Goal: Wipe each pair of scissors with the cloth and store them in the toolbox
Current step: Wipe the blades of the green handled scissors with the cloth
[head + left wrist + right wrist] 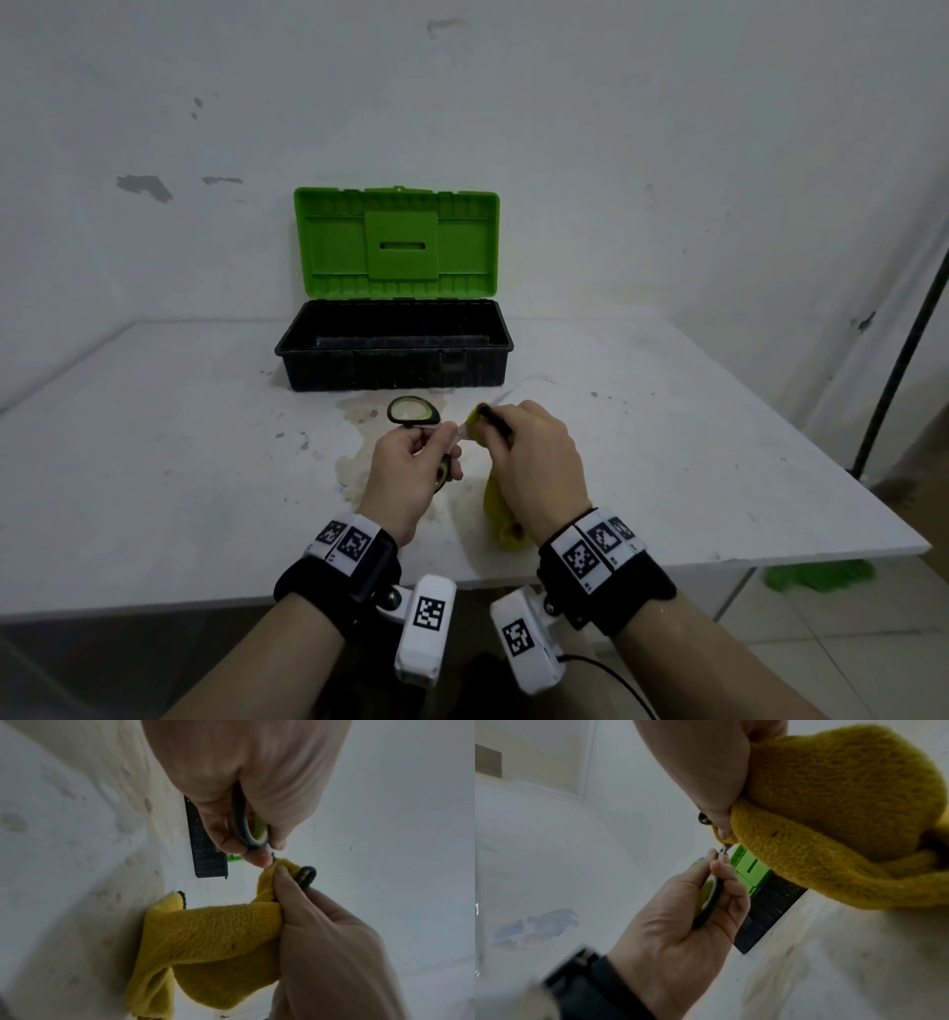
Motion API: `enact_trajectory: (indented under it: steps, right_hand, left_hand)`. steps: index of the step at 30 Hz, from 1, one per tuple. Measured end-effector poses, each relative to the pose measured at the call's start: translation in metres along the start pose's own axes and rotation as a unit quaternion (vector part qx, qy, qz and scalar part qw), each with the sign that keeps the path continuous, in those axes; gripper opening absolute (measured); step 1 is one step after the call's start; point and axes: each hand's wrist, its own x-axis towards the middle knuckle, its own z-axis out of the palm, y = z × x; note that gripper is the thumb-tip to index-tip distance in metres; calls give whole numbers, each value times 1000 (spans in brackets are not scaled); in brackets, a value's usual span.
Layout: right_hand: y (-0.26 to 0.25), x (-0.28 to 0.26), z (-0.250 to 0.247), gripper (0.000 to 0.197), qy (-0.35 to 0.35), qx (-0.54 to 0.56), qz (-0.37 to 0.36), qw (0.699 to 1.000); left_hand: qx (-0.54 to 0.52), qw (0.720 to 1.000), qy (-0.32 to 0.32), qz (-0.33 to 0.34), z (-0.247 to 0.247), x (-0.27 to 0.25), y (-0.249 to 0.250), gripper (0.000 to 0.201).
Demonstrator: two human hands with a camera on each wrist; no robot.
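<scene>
Your left hand [411,473] grips the scissors [411,413] by the handles, fingers curled round one black-and-green loop while the other loop sticks out past your knuckles toward the toolbox [394,354]. In the left wrist view the loop [253,831] sits pinched between your thumb and fingers. Your right hand [539,462] holds the yellow cloth [506,519] bunched in its fist, with thumb and fingers pinching a fold of it round the blade just beyond your left fingertips. Only a short bit of bare metal [723,850] shows between the two hands in the right wrist view; the rest of the blade is hidden in the cloth. The loose end of the cloth hangs below your right palm, down to the table [154,462].

Both hands are held above the table, close together, just in front of the toolbox. The toolbox stands open near the wall, its green lid [395,241] upright and its black tray facing you. A brownish stain [359,411] marks the table under your hands.
</scene>
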Motion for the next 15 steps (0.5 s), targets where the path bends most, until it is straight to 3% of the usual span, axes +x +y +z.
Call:
enact_trajectory:
  steps: [4, 11, 15]
  right_hand:
    - [15, 17, -9, 21, 35, 10, 55, 998]
    - [-8, -1, -1, 22, -62, -32, -43, 997]
    - [10, 16, -5, 24, -27, -28, 21, 999]
  left_hand:
    - [-8, 1000, 9, -18, -2, -2, -4, 19]
    - [-12, 1000, 17, -22, 4, -2, -5, 24]
    - [0, 1000, 11, -16, 0, -2, -7, 23]
